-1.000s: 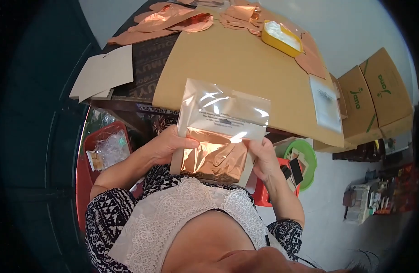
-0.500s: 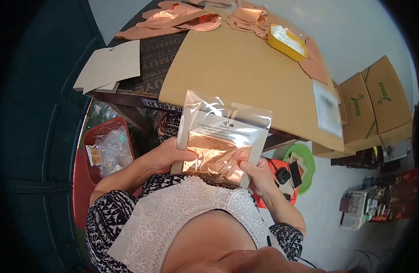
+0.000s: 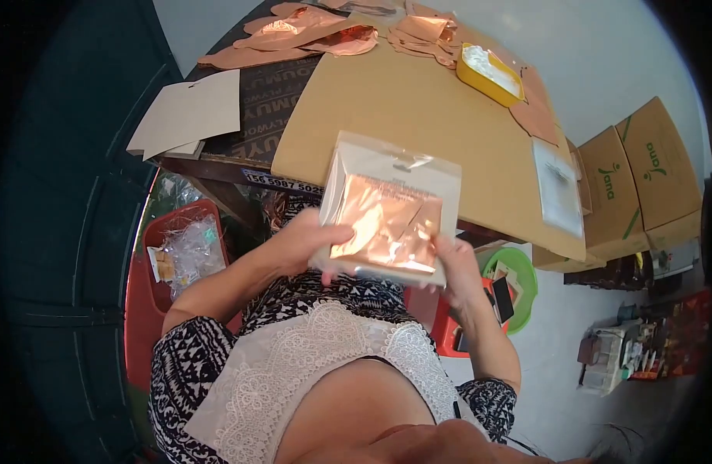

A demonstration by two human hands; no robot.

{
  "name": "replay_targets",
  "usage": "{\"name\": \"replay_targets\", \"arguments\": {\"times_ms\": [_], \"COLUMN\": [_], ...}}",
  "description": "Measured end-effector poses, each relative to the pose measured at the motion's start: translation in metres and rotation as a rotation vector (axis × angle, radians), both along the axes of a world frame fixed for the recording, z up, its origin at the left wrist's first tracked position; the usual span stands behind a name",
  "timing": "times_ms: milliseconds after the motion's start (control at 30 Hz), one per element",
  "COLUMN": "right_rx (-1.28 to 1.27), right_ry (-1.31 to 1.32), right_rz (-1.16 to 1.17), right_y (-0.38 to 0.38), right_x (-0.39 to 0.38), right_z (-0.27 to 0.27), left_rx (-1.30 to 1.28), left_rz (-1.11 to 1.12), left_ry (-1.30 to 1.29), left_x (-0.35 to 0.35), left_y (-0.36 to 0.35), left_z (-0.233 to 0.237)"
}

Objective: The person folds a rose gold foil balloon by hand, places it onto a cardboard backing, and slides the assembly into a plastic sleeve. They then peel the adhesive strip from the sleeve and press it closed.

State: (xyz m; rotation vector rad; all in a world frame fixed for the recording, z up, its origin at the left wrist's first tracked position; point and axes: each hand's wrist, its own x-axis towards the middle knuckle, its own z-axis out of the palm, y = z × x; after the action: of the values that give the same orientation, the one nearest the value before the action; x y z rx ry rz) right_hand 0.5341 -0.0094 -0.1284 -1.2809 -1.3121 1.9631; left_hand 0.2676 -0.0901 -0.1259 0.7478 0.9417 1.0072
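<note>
A clear plastic packet [image 3: 391, 220] with a white card and shiny copper-coloured foil inside is held up in front of the table's near edge. My left hand [image 3: 298, 241] grips its lower left side, the thumb lying over the front. On the lower right side my right hand [image 3: 460, 267] holds it the same way, thumb on the front. The fingers behind the packet are mostly hidden. The packet tilts slightly, its upper part overlapping the cardboard sheet [image 3: 371, 100] on the table.
Copper-coloured foil pieces [image 3: 294, 35] and a yellow tub [image 3: 491, 85] of white material lie at the back. White cards [image 3: 190, 116] sit at the left, clear sleeves [image 3: 557, 189] at the right. Below are a red bin [image 3: 159, 271], a green basin [image 3: 530, 282] and cardboard boxes [image 3: 603, 185].
Both hands have raised the packet away from my body, toward the table. It is now slightly turned, and its clear top no longer stands up loosely.
</note>
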Motion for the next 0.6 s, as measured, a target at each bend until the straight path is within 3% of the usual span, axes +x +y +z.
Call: {"name": "replay_targets", "arguments": {"times_ms": [100,233,333,367,467,567,600], "right_rx": [-0.079,-0.128,-0.113,-0.097,0.083,0.078,0.088], "right_ry": [0.473,0.708,0.670,0.700,0.494,0.567,0.567], "right_rz": [-0.154,-0.165,-0.126,-0.092,-0.033,-0.028,-0.025], "right_y": [0.015,0.006,-0.005,-0.010,-0.015,-0.014,-0.015], "right_x": [0.003,0.003,-0.003,-0.005,-0.011,-0.019,-0.021], "right_z": [-0.016,-0.042,-0.057,-0.058,-0.065,-0.066,-0.069], "left_rx": [0.054,0.082,0.048,-0.039,0.006,0.325,0.477], "left_rz": [0.059,0.144,0.251,0.350,0.097,0.340,0.363], "left_ry": [-0.085,-0.214,-0.353,-0.285,0.152,1.132,1.164], "left_x": [0.005,0.010,0.020,0.025,-0.020,-0.018,-0.014], "left_y": [0.029,0.042,0.033,0.028,0.007,-0.011,-0.011], "left_z": [-0.009,-0.013,-0.002,0.007,-0.007,-0.003,0.003]}}
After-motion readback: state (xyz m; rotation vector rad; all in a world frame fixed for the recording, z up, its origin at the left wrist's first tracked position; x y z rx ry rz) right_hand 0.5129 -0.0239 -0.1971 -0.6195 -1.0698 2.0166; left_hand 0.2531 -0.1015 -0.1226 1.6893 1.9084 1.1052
